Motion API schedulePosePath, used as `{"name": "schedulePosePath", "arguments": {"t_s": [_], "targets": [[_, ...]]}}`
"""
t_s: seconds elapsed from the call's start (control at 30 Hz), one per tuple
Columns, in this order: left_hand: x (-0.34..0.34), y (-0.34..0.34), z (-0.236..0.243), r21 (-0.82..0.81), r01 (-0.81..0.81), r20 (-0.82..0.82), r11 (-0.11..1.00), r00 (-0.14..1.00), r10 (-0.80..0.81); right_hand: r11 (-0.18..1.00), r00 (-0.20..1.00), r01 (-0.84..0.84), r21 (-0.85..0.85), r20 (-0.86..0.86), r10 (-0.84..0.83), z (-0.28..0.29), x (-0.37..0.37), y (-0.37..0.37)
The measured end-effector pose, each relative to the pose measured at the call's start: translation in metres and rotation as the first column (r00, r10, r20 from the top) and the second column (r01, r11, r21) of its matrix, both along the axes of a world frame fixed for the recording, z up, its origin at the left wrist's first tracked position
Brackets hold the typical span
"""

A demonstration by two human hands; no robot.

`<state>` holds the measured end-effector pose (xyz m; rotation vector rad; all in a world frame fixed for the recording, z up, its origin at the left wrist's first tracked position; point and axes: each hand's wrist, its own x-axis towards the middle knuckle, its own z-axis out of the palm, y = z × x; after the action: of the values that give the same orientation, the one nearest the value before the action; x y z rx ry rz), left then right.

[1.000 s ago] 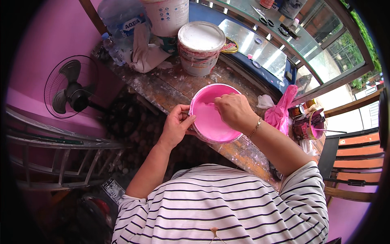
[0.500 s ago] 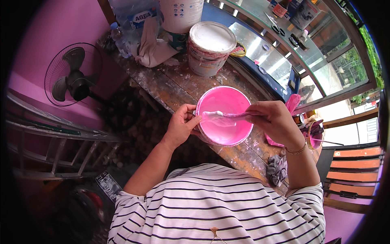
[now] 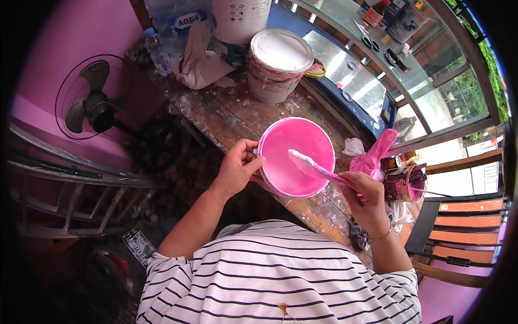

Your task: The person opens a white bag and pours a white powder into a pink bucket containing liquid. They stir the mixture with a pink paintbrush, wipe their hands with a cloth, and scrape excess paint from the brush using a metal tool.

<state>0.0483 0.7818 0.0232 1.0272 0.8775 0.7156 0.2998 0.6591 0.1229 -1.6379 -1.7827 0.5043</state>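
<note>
A pink-coated bucket (image 3: 294, 128) stands at the near side of the table, its mouth facing up, with light pink paint inside. My left hand (image 3: 236, 168) is closed on its left rim, thumb over the edge and fingers against the outer wall. My right hand (image 3: 368, 198) grips the handle end of a flat stirring stick (image 3: 312, 165), smeared pink with white paint on its blade. The stick lies tilted over the bucket's mouth, tip pointing up and left. I cannot tell whether it touches the paint.
On the paint-stained wooden table (image 3: 232, 116) stand a lidded paint pail (image 3: 275, 81) and a taller white bucket (image 3: 237, 24). A pink plastic bag (image 3: 375, 154) and a paint can (image 3: 399, 186) are at the right. A fan (image 3: 100, 108) and ladder (image 3: 81, 186) stand left.
My right hand has moved down and slightly left with the stick, whose tip has swung from pointing left to pointing up-left. My left hand keeps its hold on the bucket.
</note>
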Motion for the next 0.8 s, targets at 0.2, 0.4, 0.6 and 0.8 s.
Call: {"name": "schedulePosePath", "arguments": {"t_s": [0.2,0.4,0.6,0.8], "targets": [[-0.001,0.000,0.000,-0.011,-0.003,0.016,1.000,1.000,0.003,0.996,0.999,-0.016,-0.090,0.048,0.020,-0.004,0.008,0.001],[-0.002,-0.001,-0.001,0.002,0.000,0.020,1.000,1.000,0.000,0.947,0.981,0.002,-0.321,0.186,0.061,0.010,0.005,0.011],[-0.001,-0.001,-0.002,0.019,0.013,0.006,1.000,1.000,-0.013,0.932,0.870,0.011,-0.361,0.463,0.169,0.017,-0.010,0.024],[-0.003,-0.002,0.000,0.029,0.012,-0.008,0.999,1.000,-0.012,0.973,0.816,0.054,-0.226,0.571,0.087,0.007,-0.011,0.014]]}}
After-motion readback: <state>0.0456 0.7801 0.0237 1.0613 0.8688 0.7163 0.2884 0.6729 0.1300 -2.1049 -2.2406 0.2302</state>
